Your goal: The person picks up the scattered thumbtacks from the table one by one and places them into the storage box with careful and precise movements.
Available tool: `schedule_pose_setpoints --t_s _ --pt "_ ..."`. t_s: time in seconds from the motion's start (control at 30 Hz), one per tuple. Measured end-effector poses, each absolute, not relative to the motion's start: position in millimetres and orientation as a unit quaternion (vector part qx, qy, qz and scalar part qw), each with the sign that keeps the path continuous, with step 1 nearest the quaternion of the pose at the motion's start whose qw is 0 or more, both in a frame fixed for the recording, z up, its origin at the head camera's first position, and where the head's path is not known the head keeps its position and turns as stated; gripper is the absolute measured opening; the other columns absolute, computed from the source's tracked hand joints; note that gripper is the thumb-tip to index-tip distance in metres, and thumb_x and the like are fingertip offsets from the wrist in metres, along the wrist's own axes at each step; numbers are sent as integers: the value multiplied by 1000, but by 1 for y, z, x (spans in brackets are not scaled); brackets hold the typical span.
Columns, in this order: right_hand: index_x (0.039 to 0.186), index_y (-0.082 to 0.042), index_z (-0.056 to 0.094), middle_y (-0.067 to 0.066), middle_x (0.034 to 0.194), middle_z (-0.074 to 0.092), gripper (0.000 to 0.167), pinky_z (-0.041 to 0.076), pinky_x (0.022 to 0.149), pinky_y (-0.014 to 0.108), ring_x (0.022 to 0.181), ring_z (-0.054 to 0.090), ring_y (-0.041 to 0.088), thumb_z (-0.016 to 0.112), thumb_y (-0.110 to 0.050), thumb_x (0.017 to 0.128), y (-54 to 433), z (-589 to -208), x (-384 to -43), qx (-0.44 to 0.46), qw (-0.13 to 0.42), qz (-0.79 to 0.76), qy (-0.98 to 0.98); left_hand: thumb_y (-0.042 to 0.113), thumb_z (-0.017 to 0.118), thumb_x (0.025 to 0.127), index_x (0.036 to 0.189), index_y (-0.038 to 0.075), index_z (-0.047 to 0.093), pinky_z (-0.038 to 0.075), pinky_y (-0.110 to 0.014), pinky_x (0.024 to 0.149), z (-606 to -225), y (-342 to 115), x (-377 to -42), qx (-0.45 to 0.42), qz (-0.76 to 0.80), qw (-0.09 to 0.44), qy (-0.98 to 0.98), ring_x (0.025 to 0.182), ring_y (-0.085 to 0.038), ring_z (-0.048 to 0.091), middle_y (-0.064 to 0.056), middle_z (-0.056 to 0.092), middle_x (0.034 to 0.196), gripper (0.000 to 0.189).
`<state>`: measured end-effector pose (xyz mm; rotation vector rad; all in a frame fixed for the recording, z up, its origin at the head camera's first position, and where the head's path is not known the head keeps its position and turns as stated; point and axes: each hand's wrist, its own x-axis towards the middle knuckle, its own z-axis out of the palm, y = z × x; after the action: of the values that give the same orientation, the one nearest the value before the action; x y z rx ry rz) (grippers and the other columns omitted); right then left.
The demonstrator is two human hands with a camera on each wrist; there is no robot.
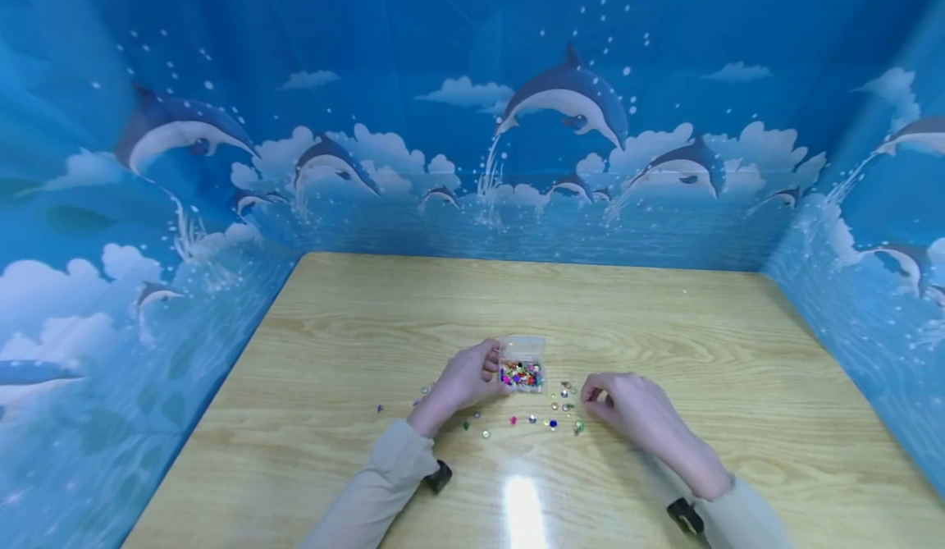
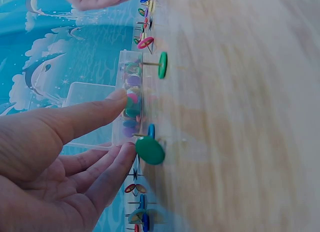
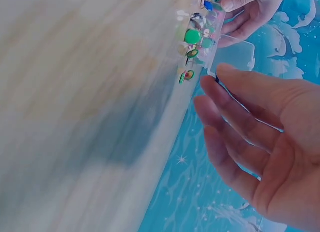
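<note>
A small clear plastic box (image 1: pixel 522 390) stands on the table with its hinged lid (image 1: pixel 524 347) raised, full of colorful thumbtacks (image 1: pixel 521 375). My left hand (image 1: pixel 465 378) grips the box from its left side, the thumb against the near wall and the fingers behind. To the right of the box, my right hand (image 1: pixel 627 405) is a little above the tabletop. Between its thumb and index fingertips I see a small dark thumbtack (image 3: pixel 216 78), mostly hidden. Loose tacks lie around the box, among them a green tack (image 2: pixel 150 150) close to the left fingers.
Several more tacks, such as a blue one (image 1: pixel 553 423) and a pink one (image 1: pixel 513 420), are strewn in front of the box. A lone purple tack (image 1: pixel 380 408) lies farther left. Dolphin-printed cloth (image 1: pixel 443 106) walls off the wooden table (image 1: pixel 354 311) at the back and sides.
</note>
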<state>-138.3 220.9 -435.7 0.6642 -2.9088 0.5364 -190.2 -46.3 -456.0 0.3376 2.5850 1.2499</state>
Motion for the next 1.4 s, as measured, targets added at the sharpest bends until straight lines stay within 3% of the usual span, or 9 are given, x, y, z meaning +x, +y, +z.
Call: schedule_pose_setpoints --t_s 0.73,1.0,1.2,1.4 --pt "92 -15 77 -1 84 75 14 50 53 17 60 58 1 84 -11 81 165 -428 -184 228 94 221 -944 13 87 77 139 7 55 59 -37 95 -457 -46 -189 119 423 122 890 105 -26 66 -10 67 120 69" --pt "102 -14 78 -1 88 76 21 50 52 15 59 58 0 82 -10 83 163 -430 -185 225 70 233 -944 13 87 77 139 7 55 59 -37 95 -456 -46 -189 121 421 123 891 105 -26 67 -10 67 119 69" --pt "94 -17 78 -2 88 76 11 52 56 20 63 59 2 81 -13 84 174 -425 -177 210 58 226 -949 12 86 78 139 8 55 58 -36 95 -455 -46 -189 117 422 123 890 106 -26 66 -10 67 121 69" --pt "86 -20 76 -7 84 74 10 51 56 17 64 59 -1 82 -12 83 194 -426 -163 237 53 201 -949 12 86 77 139 8 55 58 -37 95 -455 -46 -189 112 422 124 891 106 -26 66 -10 67 121 69"
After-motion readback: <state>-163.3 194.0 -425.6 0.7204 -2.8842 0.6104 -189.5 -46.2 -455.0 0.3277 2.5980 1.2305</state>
